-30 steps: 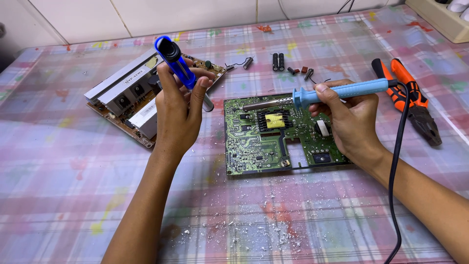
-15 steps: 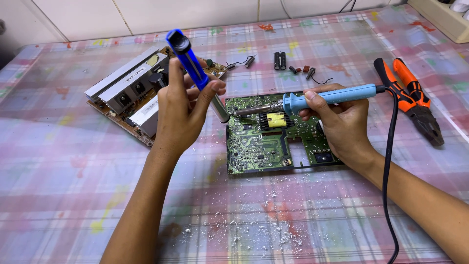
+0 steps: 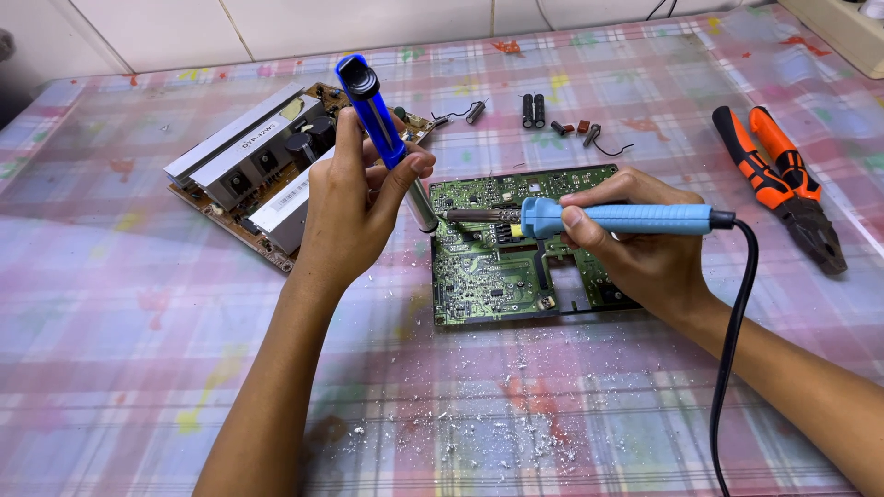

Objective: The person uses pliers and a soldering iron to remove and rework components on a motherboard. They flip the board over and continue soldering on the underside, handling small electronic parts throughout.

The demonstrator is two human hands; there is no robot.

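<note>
Here the left hand [image 3: 354,207] has a clenched grip on a blue desoldering pump [image 3: 379,120], light and stiff, held mid-barrel. The right hand [image 3: 635,253] grips a soldering iron [image 3: 612,219] by its handle, tip just beyond on the fragile green circuit board [image 3: 497,276].

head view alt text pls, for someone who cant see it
Over a green circuit board, the left hand holds a blue desoldering pump and the right hand a blue soldering iron. Orange pliers lie right, another board left.
</note>
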